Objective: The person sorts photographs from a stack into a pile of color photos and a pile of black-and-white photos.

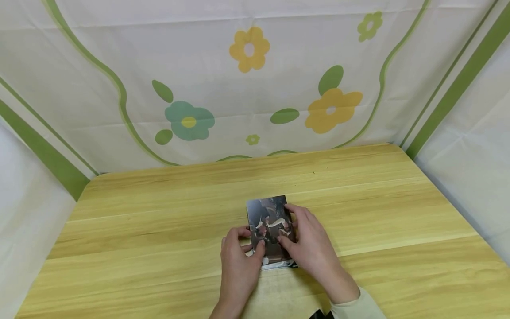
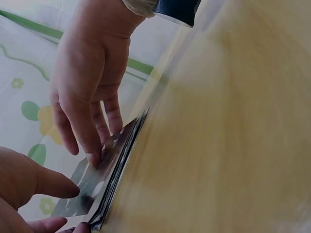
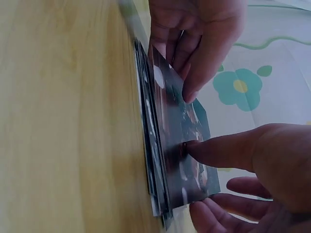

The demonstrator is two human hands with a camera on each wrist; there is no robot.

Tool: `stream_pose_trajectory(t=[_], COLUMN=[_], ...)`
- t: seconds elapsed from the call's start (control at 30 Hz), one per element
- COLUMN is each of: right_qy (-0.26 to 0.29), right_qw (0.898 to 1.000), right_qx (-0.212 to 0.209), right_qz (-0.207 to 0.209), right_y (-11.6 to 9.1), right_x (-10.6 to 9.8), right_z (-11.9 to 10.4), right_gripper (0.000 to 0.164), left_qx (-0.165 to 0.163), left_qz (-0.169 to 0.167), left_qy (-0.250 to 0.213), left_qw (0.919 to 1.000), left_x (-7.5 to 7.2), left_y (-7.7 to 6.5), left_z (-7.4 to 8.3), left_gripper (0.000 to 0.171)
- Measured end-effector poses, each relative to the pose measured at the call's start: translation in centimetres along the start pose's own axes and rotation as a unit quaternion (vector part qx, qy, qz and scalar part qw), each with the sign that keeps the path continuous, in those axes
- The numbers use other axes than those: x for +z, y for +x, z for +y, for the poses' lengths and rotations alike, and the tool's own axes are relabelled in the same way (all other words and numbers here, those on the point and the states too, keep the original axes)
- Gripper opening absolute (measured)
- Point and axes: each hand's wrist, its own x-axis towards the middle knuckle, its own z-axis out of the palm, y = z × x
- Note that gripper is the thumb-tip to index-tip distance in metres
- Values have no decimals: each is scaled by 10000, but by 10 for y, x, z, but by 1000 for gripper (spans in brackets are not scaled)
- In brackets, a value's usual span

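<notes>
A stack of glossy picture cards (image 1: 271,217) lies near the middle of the wooden table, its top card a dark picture with pale and reddish figures. On its left side my left hand (image 1: 241,261) holds it, thumb on the top card and fingers along the edge. My right hand (image 1: 314,243) grips the right side, thumb on the face and fingers at the far edge. Several layered edges of the stack (image 3: 151,145) show in the right wrist view, not quite even. Lower cards peek out at the near edge in the head view.
The wooden table (image 1: 139,248) reaches back to a white cloth (image 1: 223,88) printed with flowers and green lines. White cloth walls (image 1: 32,212) stand at both sides. A small black object (image 1: 322,314) shows at the bottom edge by the right sleeve (image 1: 356,305).
</notes>
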Motion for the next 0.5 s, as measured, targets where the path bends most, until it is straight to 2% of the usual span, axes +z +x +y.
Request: stream_pose_trajectory(t=[0.17, 0.27, 0.4, 0.5], right_qy=[354, 663, 1087, 1414], right_qw=[9994, 9977, 9939, 9899], right_qx=[-54, -109, -153, -84], right_qz=[-1, 33, 86, 54], right_y=[0, 0, 0, -1], right_x=[-3, -5, -7, -9], right_z=[-1, -2, -4, -5], right_gripper=[72, 69, 65, 66], left_qx=[259, 236, -48, -260], left_qz=[324, 375, 94, -98], left_qy=[257, 263, -193, -625], left_qw=[9988, 9987, 9998, 9977], left_x=[-2, -5, -13, -18], left_y=[0, 3, 8, 10], left_z=[0, 1, 6, 10], left_gripper=[33, 29, 26, 26])
